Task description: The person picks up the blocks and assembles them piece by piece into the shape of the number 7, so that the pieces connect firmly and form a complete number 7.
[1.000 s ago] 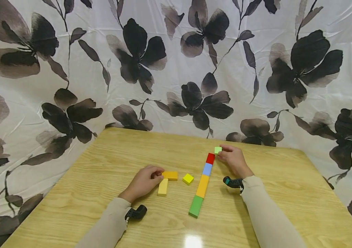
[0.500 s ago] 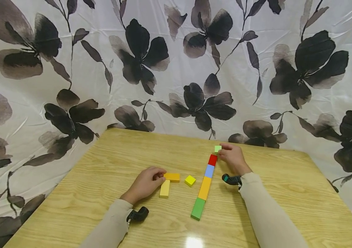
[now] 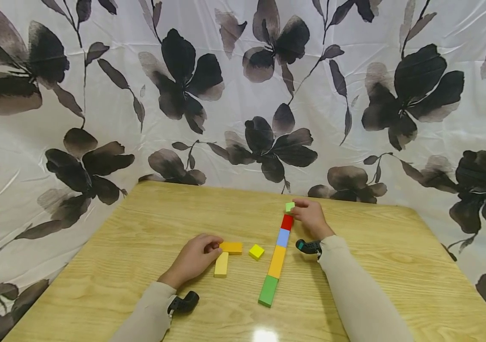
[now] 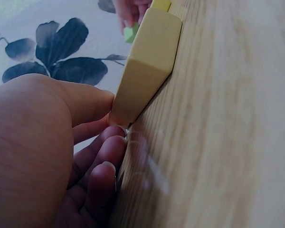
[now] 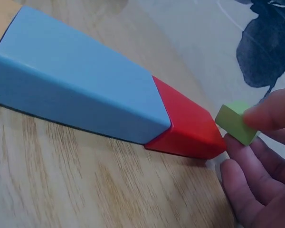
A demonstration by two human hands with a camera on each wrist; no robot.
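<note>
My right hand (image 3: 312, 217) pinches a small light green cube (image 5: 237, 122) between thumb and fingers, just past the far end of a row of blocks. That row runs from a red block (image 3: 287, 222) through a light blue block (image 3: 283, 238) and an orange-yellow block (image 3: 277, 262) to a green block (image 3: 268, 290) nearest me. At the left, my left hand (image 3: 193, 259) grips the left end of an orange block (image 3: 231, 248) lying crosswise. Against its near side lies a pale yellow block (image 3: 221, 264), which hides most of the orange one in the left wrist view.
A bright yellow cube (image 3: 256, 251) sits turned at an angle between the orange block and the row. Behind the wooden table (image 3: 174, 204) hangs a white cloth (image 3: 225, 109) with dark flowers, close to the far edge.
The head view shifts slightly. My right hand brings the light green cube closer in line with the red block's far end. My left hand stays at the orange block.
</note>
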